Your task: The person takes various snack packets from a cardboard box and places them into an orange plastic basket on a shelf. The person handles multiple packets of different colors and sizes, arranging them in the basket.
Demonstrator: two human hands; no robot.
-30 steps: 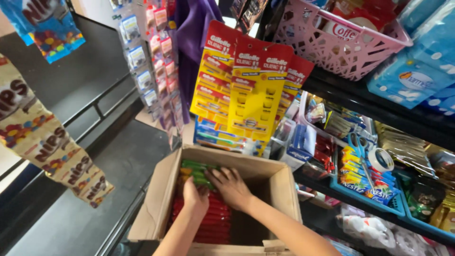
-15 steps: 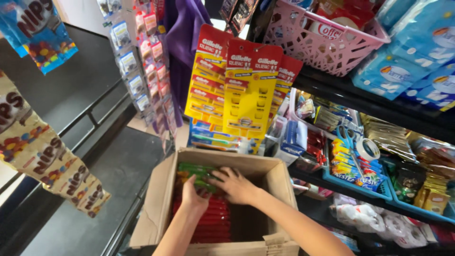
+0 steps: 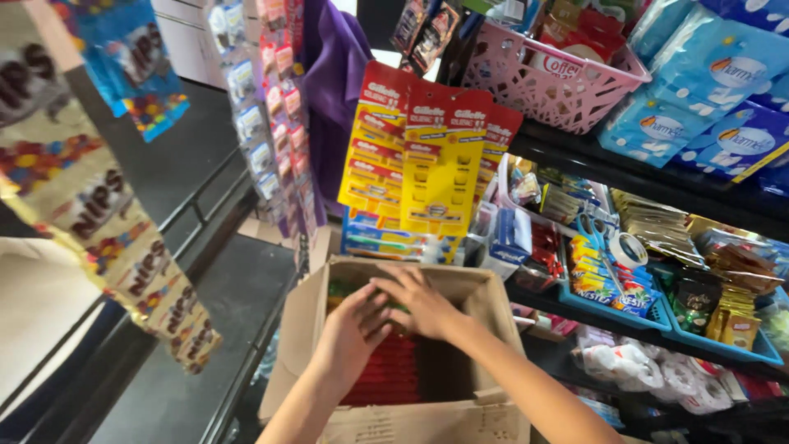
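Note:
Both my hands reach into an open brown cardboard box (image 3: pixel 306 329) low in the head view. My left hand (image 3: pixel 355 327) curls its fingers over green packets (image 3: pixel 339 289) at the box's far end. My right hand (image 3: pixel 417 299) lies spread over the same green packets, touching the left hand's fingers. Rows of red packets (image 3: pixel 388 376) fill the box floor below my wrists. What the fingers enclose is hidden.
Yellow and red hanging cards (image 3: pixel 427 156) dangle just beyond the box. A pink basket (image 3: pixel 567 90) sits on a black shelf at upper right, blue trays (image 3: pixel 625 308) of small goods below it. Candy sachet strips (image 3: pixel 123 255) hang at left over a black counter (image 3: pixel 197 164).
My two hands have drawn closer together over the green packets at the box's far end. The view shifted slightly, bringing the box nearer.

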